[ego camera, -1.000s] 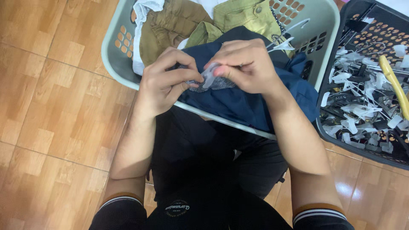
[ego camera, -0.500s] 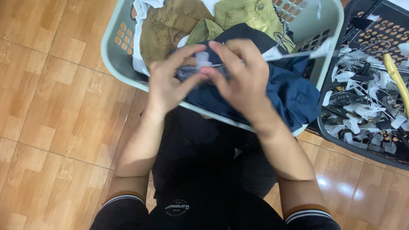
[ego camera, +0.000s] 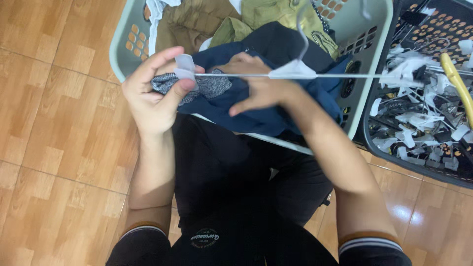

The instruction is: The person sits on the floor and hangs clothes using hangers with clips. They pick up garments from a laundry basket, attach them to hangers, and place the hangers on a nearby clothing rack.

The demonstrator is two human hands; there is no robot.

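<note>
Bright, even indoor light; floor glare (lower right); slight motion blur.

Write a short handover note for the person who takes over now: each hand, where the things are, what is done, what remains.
Left hand: pinches the end clip of the clear plastic clip hanger on the grey knitted waistband.
Right hand: rests on the dark blue garment, under the hanger bar.
Garment lies over the pale green laundry basket.
Done: left clip at the waistband.
Left: the far clip is not on the cloth.

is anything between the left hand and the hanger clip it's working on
Nothing visible: the left hand pinches the clip of the hanger directly, with grey cloth held at it.
</note>
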